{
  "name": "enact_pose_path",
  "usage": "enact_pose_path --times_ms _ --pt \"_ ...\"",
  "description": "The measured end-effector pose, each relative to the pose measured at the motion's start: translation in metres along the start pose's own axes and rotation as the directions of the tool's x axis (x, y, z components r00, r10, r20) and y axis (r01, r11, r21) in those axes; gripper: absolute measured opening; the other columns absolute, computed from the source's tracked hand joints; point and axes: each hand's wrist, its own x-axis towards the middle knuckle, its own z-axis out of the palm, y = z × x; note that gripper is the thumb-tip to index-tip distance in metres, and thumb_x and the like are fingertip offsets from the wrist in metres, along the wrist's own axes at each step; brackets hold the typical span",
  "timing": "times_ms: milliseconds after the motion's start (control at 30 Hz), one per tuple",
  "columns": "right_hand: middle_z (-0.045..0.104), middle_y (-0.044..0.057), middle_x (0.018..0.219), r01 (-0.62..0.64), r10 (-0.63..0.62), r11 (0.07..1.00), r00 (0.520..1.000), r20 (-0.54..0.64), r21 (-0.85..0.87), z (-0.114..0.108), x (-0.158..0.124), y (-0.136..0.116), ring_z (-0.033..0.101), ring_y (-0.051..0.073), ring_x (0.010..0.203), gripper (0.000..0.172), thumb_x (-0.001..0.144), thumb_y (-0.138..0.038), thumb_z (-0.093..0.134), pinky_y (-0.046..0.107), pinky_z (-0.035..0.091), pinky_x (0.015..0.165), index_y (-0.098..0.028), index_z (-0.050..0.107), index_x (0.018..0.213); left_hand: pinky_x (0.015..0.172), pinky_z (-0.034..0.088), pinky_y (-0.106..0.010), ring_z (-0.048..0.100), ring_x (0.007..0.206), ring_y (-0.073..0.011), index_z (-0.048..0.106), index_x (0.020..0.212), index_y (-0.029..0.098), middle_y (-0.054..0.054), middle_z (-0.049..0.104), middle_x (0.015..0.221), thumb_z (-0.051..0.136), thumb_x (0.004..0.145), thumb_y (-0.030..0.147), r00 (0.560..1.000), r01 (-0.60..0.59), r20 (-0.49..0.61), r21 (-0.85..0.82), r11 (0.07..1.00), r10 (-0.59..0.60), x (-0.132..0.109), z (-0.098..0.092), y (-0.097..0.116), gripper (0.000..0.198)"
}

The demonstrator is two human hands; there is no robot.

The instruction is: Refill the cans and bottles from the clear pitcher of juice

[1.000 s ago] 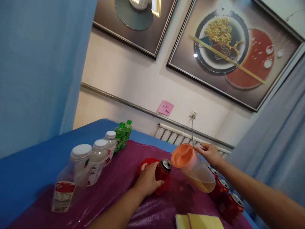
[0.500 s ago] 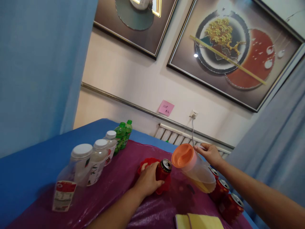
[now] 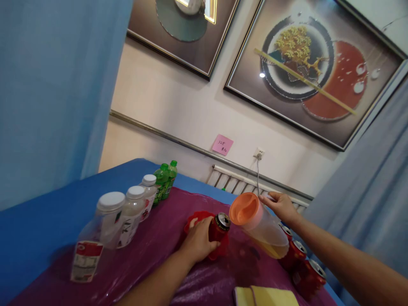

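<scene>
In the head view, hardly anything differs from half a second earlier: both hands hold the same poses, and the bottles sit only a touch further right in the picture. The left hand (image 3: 199, 241) wraps its fingers and thumb around a red can (image 3: 219, 228), slightly tilted, at the red dish (image 3: 222, 250); whether the can touches the dish I cannot tell. The right hand (image 3: 282, 207) grips the jug (image 3: 266, 236) by its handle, tipped as before, with its orange lid (image 3: 245, 209) just beside the can's top. Yellowish liquid lies along the jug's lower side. Three more cans (image 3: 308, 278) stand at the right, and white-capped bottles (image 3: 110, 214) and green bottles (image 3: 162, 177) at the left, unmoved on the purple cloth (image 3: 180, 206).
</scene>
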Motion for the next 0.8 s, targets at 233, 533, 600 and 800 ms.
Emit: enact_pose_path --times_ms 233,533,600,800 --pt "0.019 -0.007 0.058 -0.006 0.006 1.000 1.000 0.004 0.010 0.0007 0.0004 0.0026 0.022 0.010 0.053 0.060 0.078 -0.070 0.062 0.026 0.017 0.049 -0.026 0.026 0.056 0.120 0.019 -0.052 0.058 0.129 -0.0302 0.059 0.124 0.026 -0.008 0.069 0.133 0.080 0.065 0.026 1.000 0.009 0.005 0.004 1.000 -0.009 -0.0002 -0.0009 0.0011 0.063" --pt "0.022 -0.007 0.055 0.002 -0.002 1.000 1.000 -0.009 0.016 -0.0008 -0.0003 0.0009 0.023 0.010 0.053 0.062 0.076 -0.073 0.063 0.026 0.018 0.047 -0.025 0.029 0.053 0.121 0.018 -0.052 0.056 0.132 -0.0305 0.058 0.126 0.025 -0.008 0.067 0.135 0.079 0.065 0.027 1.000 0.016 0.021 0.018 1.000 -0.017 -0.0007 -0.0017 0.0022 0.064" --pt "0.022 -0.007 0.055 0.001 -0.001 1.000 1.000 -0.007 0.015 -0.0007 -0.0005 0.0013 0.023 0.010 0.052 0.062 0.076 -0.074 0.062 0.026 0.018 0.047 -0.025 0.030 0.053 0.121 0.017 -0.052 0.056 0.131 -0.0306 0.059 0.125 0.026 -0.008 0.067 0.135 0.079 0.065 0.027 1.000 0.009 0.014 0.014 1.000 -0.009 -0.0006 -0.0011 0.0014 0.063" --pt "0.022 -0.007 0.055 0.018 -0.018 1.000 1.000 0.004 0.006 -0.0001 -0.0006 0.0045 0.023 0.010 0.052 0.063 0.077 -0.074 0.061 0.026 0.019 0.047 -0.026 0.028 0.054 0.121 0.018 -0.052 0.057 0.131 -0.0314 0.058 0.126 0.026 -0.007 0.068 0.133 0.079 0.065 0.027 1.000 0.009 0.011 0.022 1.000 -0.009 0.0001 0.0007 -0.0009 0.064"
